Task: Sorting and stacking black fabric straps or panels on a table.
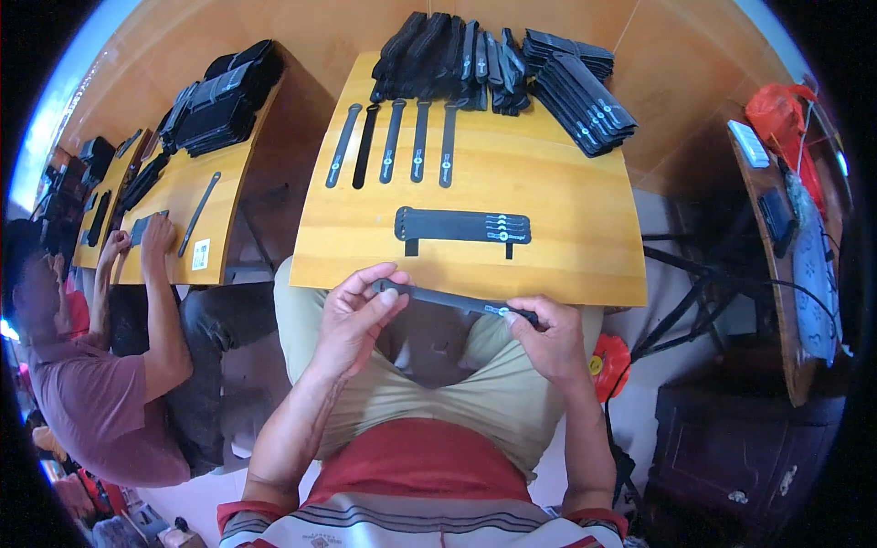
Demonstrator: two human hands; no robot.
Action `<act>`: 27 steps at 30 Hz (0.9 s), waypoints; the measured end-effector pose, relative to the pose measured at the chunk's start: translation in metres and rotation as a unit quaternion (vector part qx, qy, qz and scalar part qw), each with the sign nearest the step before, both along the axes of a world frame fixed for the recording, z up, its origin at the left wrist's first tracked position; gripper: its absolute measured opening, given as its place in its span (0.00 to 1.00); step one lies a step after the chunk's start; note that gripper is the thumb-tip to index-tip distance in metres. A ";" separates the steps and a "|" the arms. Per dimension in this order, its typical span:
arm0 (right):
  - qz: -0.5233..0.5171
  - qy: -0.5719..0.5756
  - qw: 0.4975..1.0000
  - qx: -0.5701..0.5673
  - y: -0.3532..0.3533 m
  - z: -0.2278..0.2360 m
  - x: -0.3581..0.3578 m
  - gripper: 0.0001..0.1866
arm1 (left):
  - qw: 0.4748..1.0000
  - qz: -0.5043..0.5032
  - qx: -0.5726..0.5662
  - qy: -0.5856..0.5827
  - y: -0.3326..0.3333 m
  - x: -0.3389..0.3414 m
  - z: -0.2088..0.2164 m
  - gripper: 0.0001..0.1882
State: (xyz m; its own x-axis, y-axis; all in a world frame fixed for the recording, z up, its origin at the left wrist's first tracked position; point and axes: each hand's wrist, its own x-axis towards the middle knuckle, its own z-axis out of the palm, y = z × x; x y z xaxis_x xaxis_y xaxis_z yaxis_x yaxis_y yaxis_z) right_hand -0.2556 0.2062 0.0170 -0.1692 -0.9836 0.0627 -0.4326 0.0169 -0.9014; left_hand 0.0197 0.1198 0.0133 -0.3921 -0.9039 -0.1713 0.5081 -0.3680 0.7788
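Note:
A dark grey hook-and-loop strap (pixel 448 299) with a small white print is stretched between my two hands, just off the table's near edge. My left hand (pixel 352 320) pinches its left end between thumb and fingers. At the other end, beside the print, my right hand (pixel 554 340) grips it. Beyond them on the wooden table (pixel 338 242), a small overlapping stack of straps (pixel 448 225) lies crosswise, with two short black tabs sticking out below. Farther back, several single straps (pixel 391 142) lie side by side, one of them plain black.
At the table's far edge stand a heap of black straps (pixel 420 59) and bundled straps (pixel 585 105). To the left, a co-worker (pixel 110 402) handles a dark piece at another table (pixel 203 228). A side table (pixel 772 301) and dark cabinet (pixel 731 447) stand right.

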 end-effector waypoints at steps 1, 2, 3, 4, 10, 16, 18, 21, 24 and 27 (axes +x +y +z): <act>-0.007 -0.001 1.000 -0.009 -0.001 -0.001 0.000 0.11 | 0.999 0.013 -0.010 -0.039 -0.001 0.001 -0.006 0.16; -0.005 -0.002 1.000 -0.007 -0.003 -0.004 -0.001 0.11 | 0.996 0.026 -0.020 -0.078 -0.002 0.001 -0.009 0.16; -0.024 -0.059 0.998 -0.003 -0.005 -0.009 -0.001 0.11 | 0.996 0.045 -0.009 -0.074 -0.004 0.000 -0.011 0.14; -0.043 -0.116 0.992 0.002 -0.006 -0.012 -0.002 0.10 | 0.996 0.046 -0.006 -0.076 -0.006 0.000 -0.013 0.14; -0.066 -0.152 0.986 -0.029 -0.016 -0.011 -0.007 0.08 | 0.966 0.071 -0.150 -0.197 -0.019 -0.006 -0.011 0.09; -0.071 -0.110 0.988 -0.086 -0.029 -0.014 -0.016 0.07 | 0.924 0.075 -0.193 -0.321 -0.037 -0.014 -0.002 0.10; -0.082 -0.117 0.987 -0.079 -0.034 -0.013 -0.016 0.08 | 0.940 0.048 -0.146 -0.306 -0.043 -0.013 -0.002 0.10; -0.083 -0.139 0.985 -0.059 -0.041 -0.014 -0.019 0.11 | 0.954 0.026 -0.128 -0.271 -0.053 -0.012 -0.003 0.11; -0.081 -0.140 0.986 -0.038 -0.047 -0.018 -0.024 0.13 | 0.954 0.016 -0.099 -0.283 -0.061 -0.013 -0.003 0.11; -0.107 -0.206 0.973 -0.003 -0.052 -0.019 -0.027 0.13 | 0.955 0.007 -0.106 -0.276 -0.068 -0.012 -0.006 0.10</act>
State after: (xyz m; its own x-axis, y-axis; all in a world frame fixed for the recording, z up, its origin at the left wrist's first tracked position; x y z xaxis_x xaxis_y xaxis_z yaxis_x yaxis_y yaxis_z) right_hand -0.2829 0.1544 -0.0020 -0.3812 -0.9232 -0.0477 -0.0224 0.0608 -0.9979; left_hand 0.0076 0.0519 0.0074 -0.2831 -0.9455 -0.1605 0.0020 -0.1680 0.9858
